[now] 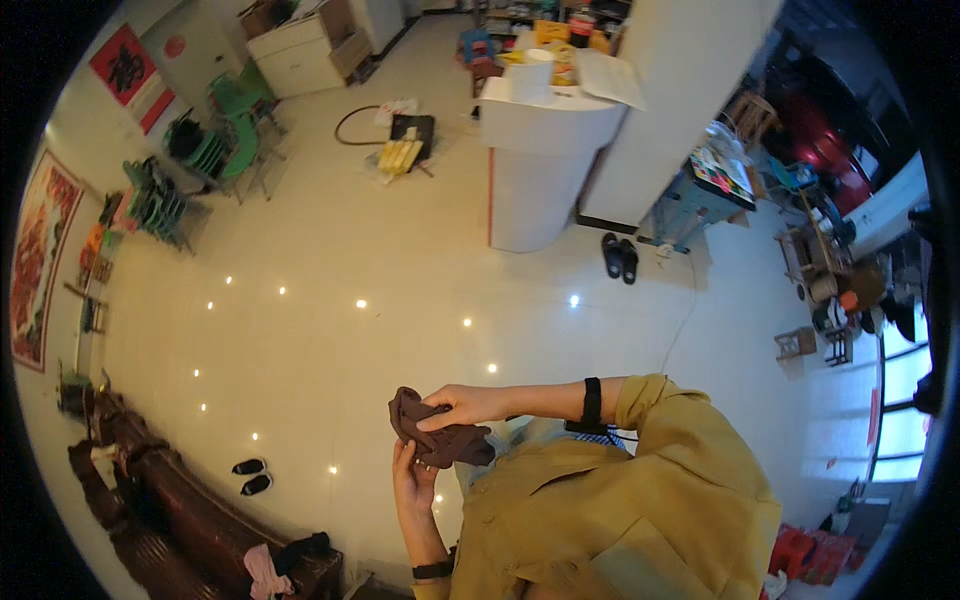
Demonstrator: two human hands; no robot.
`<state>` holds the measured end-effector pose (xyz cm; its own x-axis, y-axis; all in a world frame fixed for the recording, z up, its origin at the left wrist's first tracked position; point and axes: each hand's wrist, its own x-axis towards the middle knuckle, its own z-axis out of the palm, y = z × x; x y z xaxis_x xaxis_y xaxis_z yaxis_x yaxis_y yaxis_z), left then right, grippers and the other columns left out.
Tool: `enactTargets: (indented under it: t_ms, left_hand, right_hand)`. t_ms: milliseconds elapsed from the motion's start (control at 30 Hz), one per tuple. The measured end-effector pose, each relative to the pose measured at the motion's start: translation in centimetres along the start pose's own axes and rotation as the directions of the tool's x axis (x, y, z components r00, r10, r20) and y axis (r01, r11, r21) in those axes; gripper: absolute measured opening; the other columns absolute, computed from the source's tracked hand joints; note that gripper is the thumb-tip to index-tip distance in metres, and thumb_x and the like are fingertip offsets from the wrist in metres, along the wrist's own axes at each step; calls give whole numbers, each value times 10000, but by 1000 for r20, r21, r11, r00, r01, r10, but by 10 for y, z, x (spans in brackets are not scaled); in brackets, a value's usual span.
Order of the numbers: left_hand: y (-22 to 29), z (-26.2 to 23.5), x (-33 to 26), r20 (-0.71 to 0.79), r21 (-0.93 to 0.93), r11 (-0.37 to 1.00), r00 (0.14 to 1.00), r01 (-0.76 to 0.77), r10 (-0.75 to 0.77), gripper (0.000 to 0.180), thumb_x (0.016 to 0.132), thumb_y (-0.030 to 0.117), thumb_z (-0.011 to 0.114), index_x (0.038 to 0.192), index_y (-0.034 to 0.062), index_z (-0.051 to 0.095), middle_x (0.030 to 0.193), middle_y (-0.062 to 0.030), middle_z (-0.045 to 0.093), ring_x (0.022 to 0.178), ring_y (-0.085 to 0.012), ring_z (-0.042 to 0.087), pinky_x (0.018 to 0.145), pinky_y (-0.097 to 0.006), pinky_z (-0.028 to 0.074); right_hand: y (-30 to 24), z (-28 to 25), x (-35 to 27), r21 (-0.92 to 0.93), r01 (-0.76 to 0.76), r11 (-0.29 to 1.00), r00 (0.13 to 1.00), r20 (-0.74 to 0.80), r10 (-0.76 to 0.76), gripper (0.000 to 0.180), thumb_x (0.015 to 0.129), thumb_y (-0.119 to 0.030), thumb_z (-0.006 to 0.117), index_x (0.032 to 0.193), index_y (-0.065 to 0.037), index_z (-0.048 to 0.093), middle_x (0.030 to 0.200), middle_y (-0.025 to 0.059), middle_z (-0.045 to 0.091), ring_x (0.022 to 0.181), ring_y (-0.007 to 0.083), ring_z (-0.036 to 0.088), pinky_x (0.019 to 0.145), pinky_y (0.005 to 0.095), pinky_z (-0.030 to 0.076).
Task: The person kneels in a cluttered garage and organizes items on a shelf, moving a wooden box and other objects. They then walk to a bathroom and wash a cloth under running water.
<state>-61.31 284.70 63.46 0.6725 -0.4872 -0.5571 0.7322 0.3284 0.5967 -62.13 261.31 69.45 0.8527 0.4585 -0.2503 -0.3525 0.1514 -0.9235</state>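
A bunched piece of dark brown cloth point(455, 443) is held up in front of my body, its folds gathered between both hands. I cannot make out whether it is a garment. My right hand point(468, 404) comes in from the right and grips the upper side, thumb pressed on top of the fabric. From below, my left hand point(413, 483) holds the lower left side, with its fingers partly hidden by the cloth. Dark bands circle both wrists.
Glossy pale floor tiles spread around me. A dark wooden bench point(200, 490) with clothes on it stands at lower left, shoes point(251, 477) beside it. Ahead are a white counter point(545, 185), black slippers point(619, 258) and a bag point(412, 130). Green chairs point(240, 140) line the left wall.
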Motion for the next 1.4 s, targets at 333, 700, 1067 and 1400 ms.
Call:
enactTargets:
  t_ms: [333, 700, 1067, 1400]
  left_hand:
    - [184, -34, 169, -168, 73, 997, 986, -11, 23, 329, 944, 248, 614, 1236, 127, 521, 1222, -60, 563, 1098, -222, 562, 898, -418, 497]
    - [397, 4, 401, -31, 223, 970, 996, 91, -87, 286, 930, 274, 637, 1162, 133, 547, 1176, -35, 563, 1069, -191, 557, 909, -402, 491]
    - [580, 48, 653, -58, 254, 964, 996, 77, -64, 269, 953, 218, 599, 1192, 128, 516, 1199, -50, 565, 1086, -223, 565, 915, -423, 505]
    - [719, 81, 854, -59, 285, 952, 993, 111, -98, 268, 919, 238, 616, 1157, 137, 547, 1149, -62, 585, 1074, -239, 568, 912, -434, 495]
  right_hand:
    - [-73, -106, 214, 172, -46, 984, 999, 32, 41, 400, 947, -324, 645, 1170, 7, 612, 1078, 33, 637, 966, 100, 571, 839, 282, 480]
    - [-181, -250, 380, 301, 114, 947, 951, -309, -16, 403, 899, -234, 699, 1222, -12, 603, 1150, 57, 650, 1035, 136, 604, 916, 310, 486]
    - [-299, -458, 589, 186, 126, 974, 962, -262, -75, 395, 893, -272, 709, 1167, 1, 630, 1090, 35, 659, 980, 120, 594, 849, 286, 488]
    - [-402, -617, 751, 61, 173, 983, 968, -197, -158, 347, 904, -274, 703, 1081, 18, 644, 978, 9, 658, 881, 76, 559, 787, 269, 481]
